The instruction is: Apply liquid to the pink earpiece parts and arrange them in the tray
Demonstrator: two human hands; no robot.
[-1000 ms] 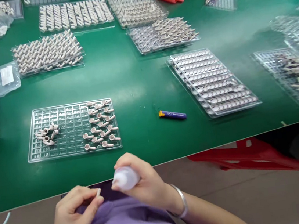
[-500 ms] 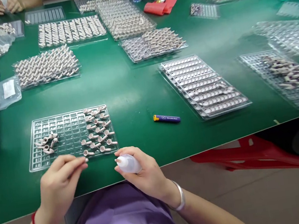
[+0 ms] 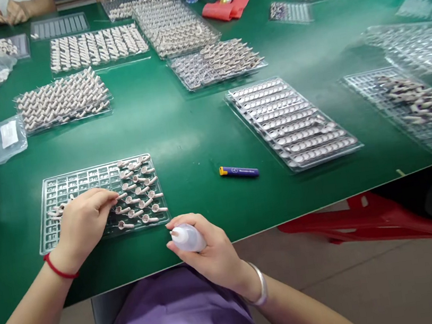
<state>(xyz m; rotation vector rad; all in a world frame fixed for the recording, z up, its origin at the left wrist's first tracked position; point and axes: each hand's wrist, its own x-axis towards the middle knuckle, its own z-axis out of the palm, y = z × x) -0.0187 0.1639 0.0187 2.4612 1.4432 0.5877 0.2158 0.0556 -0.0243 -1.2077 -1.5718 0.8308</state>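
Note:
My left hand [image 3: 87,217] is over the clear compartment tray [image 3: 81,176], thumb and fingers pinched on a small white earbud-shaped part [image 3: 121,196]. That part is at the left edge of several similar pieces [image 3: 139,190], laid out in rows on the tray's right side. Behind the hand, a loose cluster of these pieces [image 3: 57,210] is mostly hidden. My right hand [image 3: 213,253] is wrapped round a translucent squeeze bottle [image 3: 189,237] near the table's front edge. Its narrow tip points left and stays apart from the tray.
A purple lighter [image 3: 239,171] lies right of my tray. Beyond it sits a tray of rounded pieces [image 3: 290,119]; more filled trays [image 3: 62,100] stand farther back. A red stool [image 3: 349,223] is below the table edge. Another person's hands [image 3: 6,13] are at the far left.
My left hand has moved up and forward from the tray's front edge onto the tray, carrying the small part. My right hand holds the bottle in nearly the same place.

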